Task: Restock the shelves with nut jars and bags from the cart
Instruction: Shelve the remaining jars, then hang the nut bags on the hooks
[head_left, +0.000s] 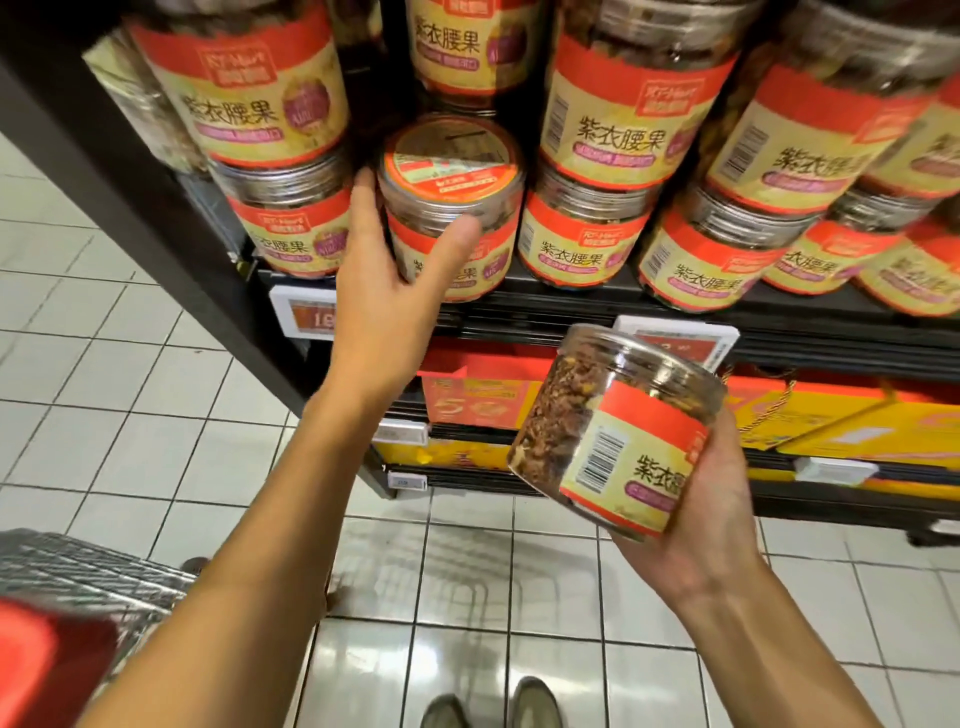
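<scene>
A clear nut jar (451, 208) with a red and yellow label stands on the black shelf (597, 306), in a gap between stacked jars of the same kind. My left hand (384, 270) holds it, fingers along its left side and thumb across its front. Lower right, my right hand (696, 499) grips a second nut jar (618, 431), tilted with its lid toward the shelf and its barcode facing me. It hangs in front of the shelf edge, below the row.
Stacked jars (623, 130) fill the shelf left and right of the gap. Price tags (311, 314) hang on the shelf edge. Yellow and red boxes (831, 415) sit on the lower shelf. The wire cart (88, 582) stands at lower left on white floor tiles; my shoes (493, 706) show below.
</scene>
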